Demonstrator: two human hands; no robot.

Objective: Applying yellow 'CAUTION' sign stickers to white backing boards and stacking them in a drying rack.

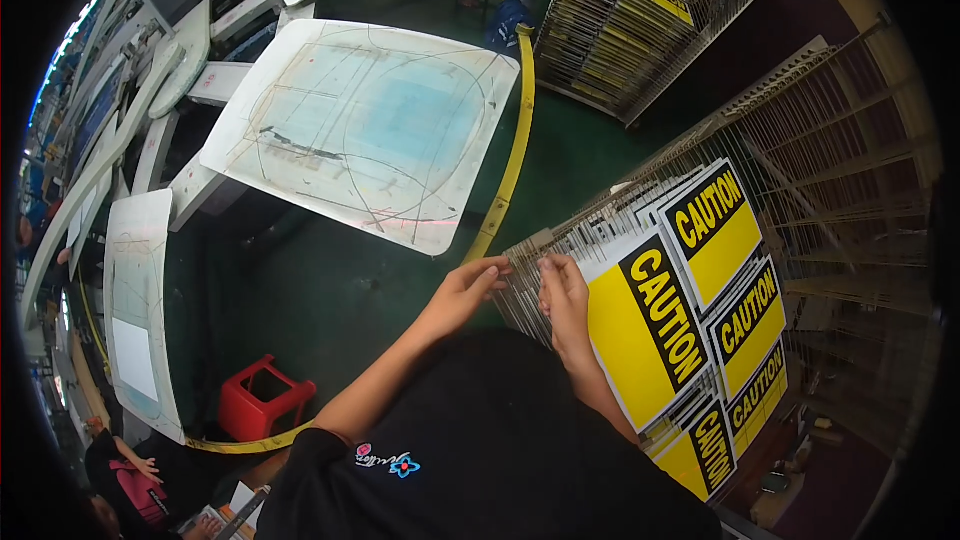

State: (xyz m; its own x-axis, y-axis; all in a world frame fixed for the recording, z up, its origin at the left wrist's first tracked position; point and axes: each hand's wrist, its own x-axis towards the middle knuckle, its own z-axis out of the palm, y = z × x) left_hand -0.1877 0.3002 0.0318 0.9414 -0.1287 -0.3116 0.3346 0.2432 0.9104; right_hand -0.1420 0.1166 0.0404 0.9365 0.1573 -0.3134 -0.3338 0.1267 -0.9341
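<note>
My left hand (470, 290), its fingers curled, is beside the near corner of a wire drying rack (522, 292). Its fingertips meet or overlap the rack's edge; whether they grip a wire I cannot tell. A short way to the right, my right hand (566, 298) is closed, thumb and fingers drawn together in front of the rack's wires. Anything inside that hand is too small to make out. Just right of it lies a yellow and black sign sheet (630, 330), on the rack among several similar sheets (712, 225).
A large pale flat platen (375, 130) with blue stains lies ahead on a machine arm. A curved yellow rail (522, 130) runs past it. Another loaded rack (620, 20) stands far right. A red stool (265, 398) is lower left; other people are at the far side and lower left.
</note>
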